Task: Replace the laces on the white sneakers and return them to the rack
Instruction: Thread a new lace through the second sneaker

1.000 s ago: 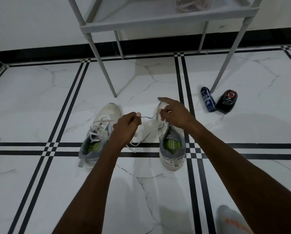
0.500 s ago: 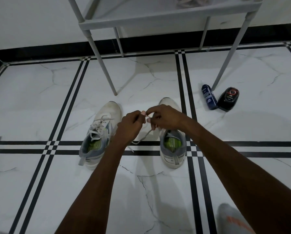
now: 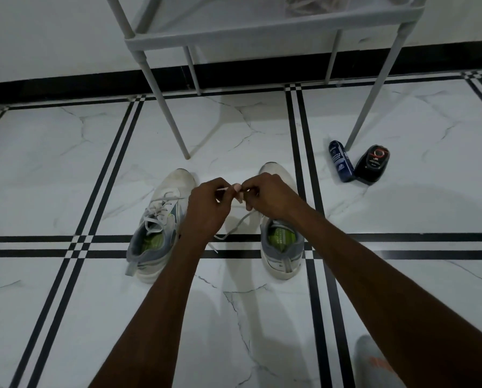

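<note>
On the floor below the rack (image 3: 262,35), seen from the head camera, two white sneakers sit side by side: the left sneaker (image 3: 157,225) is laced, while the right sneaker (image 3: 280,242) is partly hidden by the hands. The left hand (image 3: 207,208) and right hand (image 3: 267,196) meet above the gap between the shoes, each grip pinching the white lace (image 3: 233,226), whose loose tail trails down to the floor. The pinch is on a thin tip, so it could slip out, and the slack tail could snag or tangle. I cannot tell which eyelet the lace runs from; a skipped one would leave uneven lacing. A dark blue can (image 3: 341,161) and black tin (image 3: 372,163) lie near a rack leg, well apart from the shoes.
</note>
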`<action>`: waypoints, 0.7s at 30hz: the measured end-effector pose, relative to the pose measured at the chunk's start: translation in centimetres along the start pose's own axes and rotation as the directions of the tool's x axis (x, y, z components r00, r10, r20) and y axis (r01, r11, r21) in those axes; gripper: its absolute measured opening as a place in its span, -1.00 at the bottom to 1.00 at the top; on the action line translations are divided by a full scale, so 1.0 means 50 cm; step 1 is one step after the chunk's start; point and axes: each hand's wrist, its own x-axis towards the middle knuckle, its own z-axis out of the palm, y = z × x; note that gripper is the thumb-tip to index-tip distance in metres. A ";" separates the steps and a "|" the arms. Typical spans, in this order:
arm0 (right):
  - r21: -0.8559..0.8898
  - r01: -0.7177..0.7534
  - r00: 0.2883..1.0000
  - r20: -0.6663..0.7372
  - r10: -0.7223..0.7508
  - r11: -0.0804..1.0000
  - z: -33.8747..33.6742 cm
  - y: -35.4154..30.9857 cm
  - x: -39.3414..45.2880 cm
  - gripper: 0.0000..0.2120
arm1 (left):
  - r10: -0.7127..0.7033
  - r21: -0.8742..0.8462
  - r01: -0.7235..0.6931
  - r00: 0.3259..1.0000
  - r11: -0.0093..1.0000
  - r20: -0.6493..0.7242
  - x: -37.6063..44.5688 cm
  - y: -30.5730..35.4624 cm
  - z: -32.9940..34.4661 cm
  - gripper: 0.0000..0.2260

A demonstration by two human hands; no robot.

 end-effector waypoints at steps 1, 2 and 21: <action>0.011 -0.006 1.000 -0.010 0.006 1.000 0.002 -0.002 -0.005 -0.85 | -0.008 -0.030 0.007 0.999 1.000 -0.045 -0.002 0.000 0.001 -0.75; 0.022 -0.004 1.000 -0.016 0.004 1.000 0.004 -0.005 -0.008 -0.86 | -0.029 -0.073 0.022 0.996 0.997 -0.090 -0.005 0.000 0.002 -0.78; -0.268 -0.254 0.965 -0.142 0.222 0.929 -0.048 0.084 -0.134 -0.58 | -0.043 -0.277 0.059 0.997 0.959 0.065 -0.017 0.048 0.104 -0.94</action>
